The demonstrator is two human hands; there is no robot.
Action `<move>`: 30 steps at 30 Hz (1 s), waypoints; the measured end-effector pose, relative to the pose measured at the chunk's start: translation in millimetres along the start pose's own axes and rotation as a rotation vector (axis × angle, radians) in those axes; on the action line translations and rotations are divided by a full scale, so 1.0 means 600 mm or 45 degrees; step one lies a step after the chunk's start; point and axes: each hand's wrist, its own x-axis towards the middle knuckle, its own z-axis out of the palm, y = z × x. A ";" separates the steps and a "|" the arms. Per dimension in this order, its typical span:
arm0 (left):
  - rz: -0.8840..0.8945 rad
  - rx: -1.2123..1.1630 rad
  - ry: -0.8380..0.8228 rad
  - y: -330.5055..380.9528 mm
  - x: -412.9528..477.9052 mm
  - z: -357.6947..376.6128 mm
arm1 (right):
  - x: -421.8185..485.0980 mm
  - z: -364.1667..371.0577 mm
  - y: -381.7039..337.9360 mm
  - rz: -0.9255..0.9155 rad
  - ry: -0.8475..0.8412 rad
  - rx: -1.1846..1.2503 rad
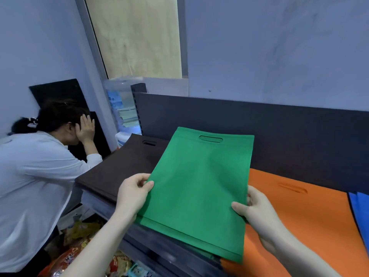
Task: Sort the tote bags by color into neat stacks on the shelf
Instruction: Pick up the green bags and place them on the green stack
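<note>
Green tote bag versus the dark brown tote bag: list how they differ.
Colour: the green tote bag is bright green; the dark brown tote bag is almost black.
Hold: the left hand and right hand pinch the green one's side edges; nothing touches the brown one.
Position: the brown one lies flat at the shelf's left end; the green one is to its right.
Both are flat, with an oval handle slot.
</note>
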 end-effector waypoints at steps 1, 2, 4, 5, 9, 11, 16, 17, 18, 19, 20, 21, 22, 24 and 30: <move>0.007 -0.006 -0.016 -0.006 0.013 -0.001 | 0.005 0.006 0.002 0.003 0.010 -0.004; 0.011 -0.013 -0.034 -0.010 0.024 -0.002 | 0.008 0.013 0.005 0.008 0.020 -0.004; 0.026 -0.046 -0.070 -0.015 0.046 -0.004 | 0.013 0.027 0.007 0.012 0.047 -0.003; 0.038 -0.063 -0.085 -0.017 0.056 -0.005 | 0.016 0.034 0.008 0.010 0.068 -0.013; 0.110 -0.073 -0.137 -0.021 0.098 -0.018 | 0.030 0.057 -0.002 0.000 0.155 -0.047; 0.129 0.027 -0.207 -0.030 0.122 -0.021 | 0.039 0.067 0.002 0.025 0.217 -0.196; 0.250 0.585 -0.427 -0.067 0.144 -0.015 | 0.047 0.086 0.033 0.137 0.350 -0.943; 0.269 0.590 -0.438 -0.071 0.146 -0.013 | 0.046 0.090 0.034 0.128 0.373 -1.019; 0.281 0.600 -0.447 -0.072 0.147 -0.012 | 0.045 0.094 0.034 0.122 0.392 -1.091; 0.292 0.616 -0.457 -0.071 0.149 -0.012 | 0.045 0.097 0.033 0.112 0.411 -1.155; 0.302 0.634 -0.467 -0.071 0.150 -0.012 | 0.045 0.100 0.035 0.113 0.424 -1.209; 0.317 0.650 -0.474 -0.072 0.152 -0.010 | 0.046 0.103 0.037 0.126 0.440 -1.242; 0.339 0.666 -0.480 -0.073 0.152 -0.009 | 0.046 0.106 0.040 0.152 0.455 -1.260; 0.391 0.701 -0.483 -0.078 0.149 -0.007 | 0.045 0.111 0.046 0.191 0.489 -1.297; 0.462 0.750 -0.439 -0.088 0.144 -0.002 | 0.044 0.125 0.058 0.223 0.546 -1.403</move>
